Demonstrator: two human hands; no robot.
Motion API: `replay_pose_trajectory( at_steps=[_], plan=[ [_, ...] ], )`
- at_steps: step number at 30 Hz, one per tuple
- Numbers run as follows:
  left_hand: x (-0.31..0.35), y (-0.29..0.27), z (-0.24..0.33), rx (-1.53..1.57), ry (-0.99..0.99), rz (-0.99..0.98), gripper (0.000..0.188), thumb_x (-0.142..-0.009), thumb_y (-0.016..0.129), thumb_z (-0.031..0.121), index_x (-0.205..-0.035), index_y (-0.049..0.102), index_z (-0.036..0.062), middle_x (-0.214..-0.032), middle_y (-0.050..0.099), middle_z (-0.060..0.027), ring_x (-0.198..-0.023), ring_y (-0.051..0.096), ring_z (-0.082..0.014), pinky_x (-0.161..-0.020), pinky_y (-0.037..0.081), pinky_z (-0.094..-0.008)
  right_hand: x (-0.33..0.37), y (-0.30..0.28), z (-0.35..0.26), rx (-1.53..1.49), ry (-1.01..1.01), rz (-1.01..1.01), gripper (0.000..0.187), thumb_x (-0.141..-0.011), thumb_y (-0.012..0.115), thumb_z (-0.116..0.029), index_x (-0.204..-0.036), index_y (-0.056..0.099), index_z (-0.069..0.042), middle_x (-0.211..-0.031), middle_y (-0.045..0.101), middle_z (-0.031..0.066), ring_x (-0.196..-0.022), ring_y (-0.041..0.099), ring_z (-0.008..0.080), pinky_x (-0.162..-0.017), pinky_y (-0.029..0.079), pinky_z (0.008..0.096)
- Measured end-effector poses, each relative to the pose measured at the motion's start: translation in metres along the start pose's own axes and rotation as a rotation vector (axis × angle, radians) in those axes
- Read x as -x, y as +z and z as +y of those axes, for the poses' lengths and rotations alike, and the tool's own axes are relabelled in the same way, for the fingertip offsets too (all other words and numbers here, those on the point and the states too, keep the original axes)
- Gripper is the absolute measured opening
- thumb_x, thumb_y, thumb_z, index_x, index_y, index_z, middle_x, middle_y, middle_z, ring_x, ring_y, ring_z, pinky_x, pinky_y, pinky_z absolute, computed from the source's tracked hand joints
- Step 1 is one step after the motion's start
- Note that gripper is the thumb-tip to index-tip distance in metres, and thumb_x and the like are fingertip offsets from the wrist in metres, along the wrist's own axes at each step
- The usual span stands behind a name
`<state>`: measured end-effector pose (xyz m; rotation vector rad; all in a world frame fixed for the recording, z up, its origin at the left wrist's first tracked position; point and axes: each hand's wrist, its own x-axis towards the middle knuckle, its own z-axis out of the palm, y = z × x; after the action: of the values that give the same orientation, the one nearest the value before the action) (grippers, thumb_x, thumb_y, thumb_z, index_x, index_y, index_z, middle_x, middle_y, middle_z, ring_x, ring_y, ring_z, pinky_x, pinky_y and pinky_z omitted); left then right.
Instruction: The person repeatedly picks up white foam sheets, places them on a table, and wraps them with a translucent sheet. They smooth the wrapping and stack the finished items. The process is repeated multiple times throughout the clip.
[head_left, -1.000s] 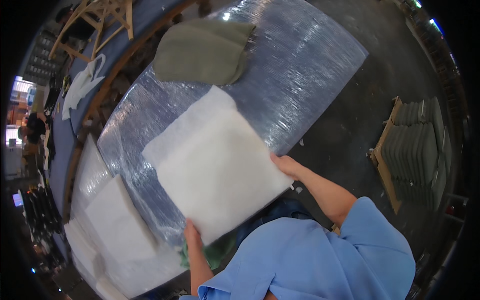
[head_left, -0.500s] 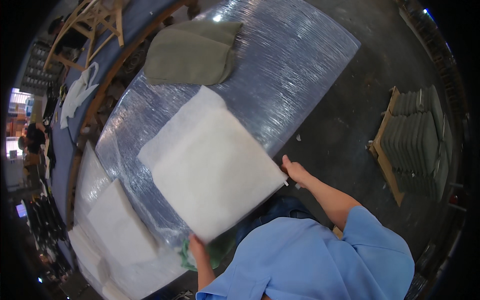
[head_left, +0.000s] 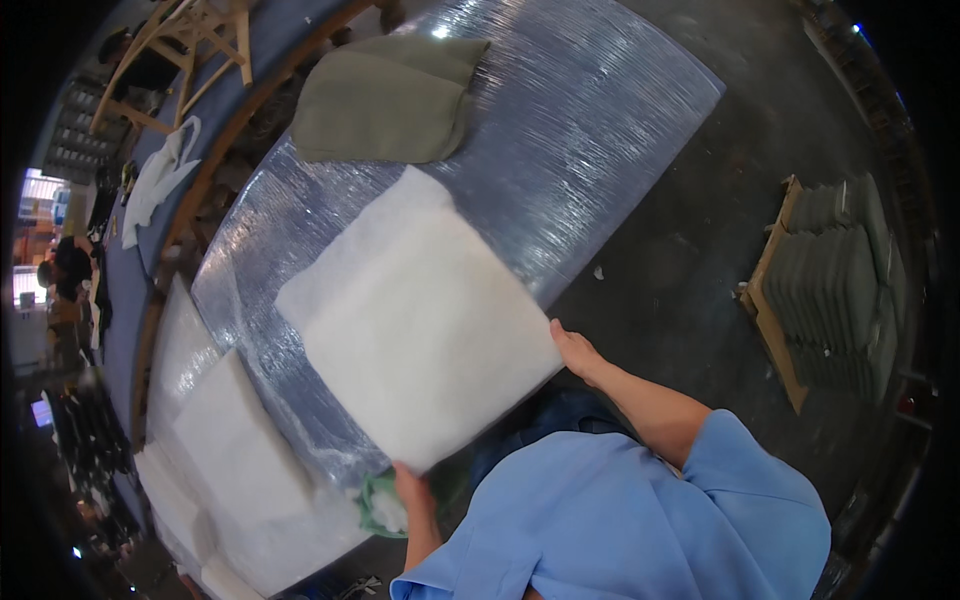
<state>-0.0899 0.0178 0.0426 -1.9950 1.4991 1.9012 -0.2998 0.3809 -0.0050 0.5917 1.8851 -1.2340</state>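
A squarish white cushion pad point(head_left: 430, 330), wrapped in fluffy batting, lies across the plastic-wrapped table point(head_left: 560, 150). Loose batting point(head_left: 400, 215) spreads past its far-left side. At the pad's near corner, my left hand point(head_left: 412, 490) grips the edge with its thumb on top and its fingers hidden. My right hand point(head_left: 578, 352) holds the right corner; most of those fingers are out of sight behind the pad. Farther up the table lies a folded olive-green cushion cover point(head_left: 385, 105).
More white pads point(head_left: 240, 445) lie at the lower left. Below my left hand is a green bag point(head_left: 380, 508) with white fluff. Across the floor on the right, a wooden rack point(head_left: 775, 300) holds several grey-green cushions point(head_left: 830, 270). A wooden chair frame point(head_left: 190, 60) stands on the blue bench point(head_left: 125, 330).
My right hand has moved slightly left onto the pad's right corner, where a small white tab showed before. The pad's near edge and my left hand have shifted slightly up and right.
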Motion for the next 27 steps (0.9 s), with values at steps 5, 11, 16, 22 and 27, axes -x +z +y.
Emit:
replay_pose_trajectory(
  at_steps=[5,11,16,22,27],
  plan=[
    [-0.004,-0.022,0.028,-0.077,0.110,-0.029,0.054,-0.108,0.045,0.052,-0.122,0.062,0.0026,-0.115,0.066,-0.0083,-0.097,0.062,-0.0238,-0.080,0.050,-0.0382,-0.010,-0.032,0.004,0.036,0.072,-0.004,0.087,-0.103,0.029,-0.072,-0.137,0.061,0.002,-0.133,0.066,0.0214,-0.129,0.058,0.0353,-0.111,0.041,0.0421],
    [-0.008,0.001,0.009,-0.241,0.139,0.189,0.061,-0.110,0.041,0.048,-0.120,0.067,-0.0057,-0.114,0.069,-0.0118,-0.095,0.062,-0.0192,-0.083,0.049,-0.0340,0.012,0.008,-0.007,0.132,-0.076,0.192,0.083,-0.105,0.030,-0.065,-0.124,0.067,0.007,-0.124,0.070,0.0231,-0.118,0.064,0.0385,-0.105,0.045,0.0436],
    [-0.018,-0.034,0.032,-0.068,0.134,0.010,0.068,-0.109,0.040,0.052,-0.133,0.060,-0.0083,-0.128,0.066,-0.0177,-0.117,0.062,-0.0249,-0.101,0.048,-0.0368,-0.016,-0.034,-0.024,0.059,-0.086,0.133,0.082,-0.106,0.035,-0.064,-0.121,0.068,0.009,-0.110,0.072,0.0207,-0.106,0.066,0.0239,-0.096,0.049,0.0370],
    [-0.021,-0.006,0.021,-0.177,-0.020,0.135,0.061,-0.108,0.048,0.048,-0.123,0.064,-0.0083,-0.117,0.069,-0.0127,-0.107,0.063,-0.0224,-0.097,0.047,-0.0371,-0.020,0.013,-0.039,0.147,-0.225,0.198,0.077,-0.107,0.036,-0.060,-0.124,0.068,0.007,-0.122,0.071,0.0173,-0.114,0.065,0.0276,-0.098,0.048,0.0396],
    [-0.044,-0.033,0.026,-0.348,0.072,0.143,0.057,-0.108,0.048,0.043,-0.118,0.069,-0.0089,-0.115,0.072,-0.0155,-0.103,0.067,-0.0227,-0.093,0.050,-0.0338,-0.034,-0.019,-0.058,-0.016,-0.027,-0.017,0.079,-0.107,0.035,-0.062,-0.130,0.063,0.007,-0.121,0.070,0.0181,-0.107,0.066,0.0241,-0.091,0.050,0.0369]
  ],
)
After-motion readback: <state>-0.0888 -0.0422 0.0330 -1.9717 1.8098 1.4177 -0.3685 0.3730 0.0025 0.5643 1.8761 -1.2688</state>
